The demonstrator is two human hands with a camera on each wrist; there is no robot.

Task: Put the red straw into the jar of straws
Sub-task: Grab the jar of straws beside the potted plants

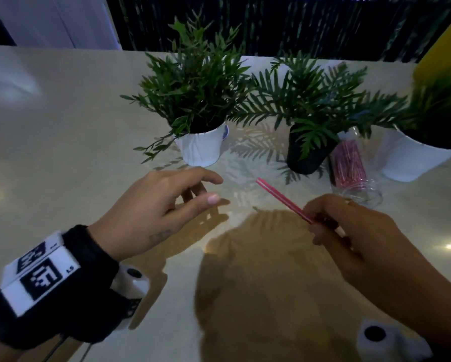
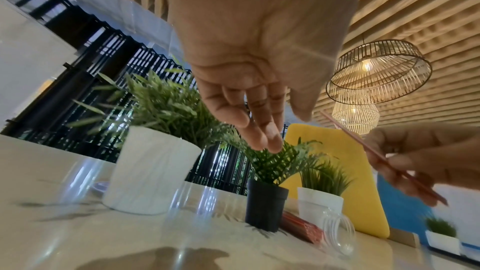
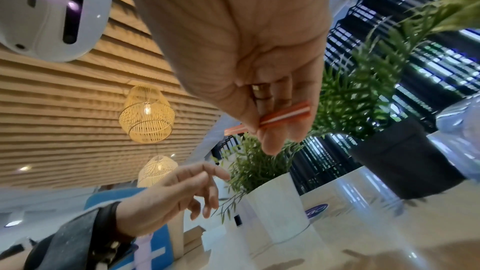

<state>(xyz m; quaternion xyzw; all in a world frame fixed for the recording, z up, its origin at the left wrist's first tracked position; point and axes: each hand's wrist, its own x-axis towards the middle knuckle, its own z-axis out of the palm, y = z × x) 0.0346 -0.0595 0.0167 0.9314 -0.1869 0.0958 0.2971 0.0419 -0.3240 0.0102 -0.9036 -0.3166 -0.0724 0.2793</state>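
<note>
Red straw (image 1: 281,198): aloft over the tabletop (image 1: 62,126), pinched near its lower end, long free end slanting up and to the left, away from the jar (image 1: 370,195). Judged as the carry-and-aim step, with insertion not yet begun.

From the left: keep the left hand (image 1: 164,205) clear of the sweep, or bring it across to steady the jar, which lies on its side and probably rolls easily. Turn the long end of the straw round to the right before closing in, so as to lead with that end rather than the stub in the fingers. Approach low and nearly level, in line with the mouth facing the person, between the black pot (image 1: 308,155) and the white pot (image 1: 415,163) on the right. Slide in alongside the pink straws already inside, avoiding the fronds overhanging the jar. Release only once well inside.

Pose, again from the left: left hand hovering above the tabletop, fingers loosely spread, holding nothing. Right hand (image 1: 349,231) raised near the jar, thumb and fingertips pressed on the straw, a short end poking past the fingers in the right wrist view.
</note>
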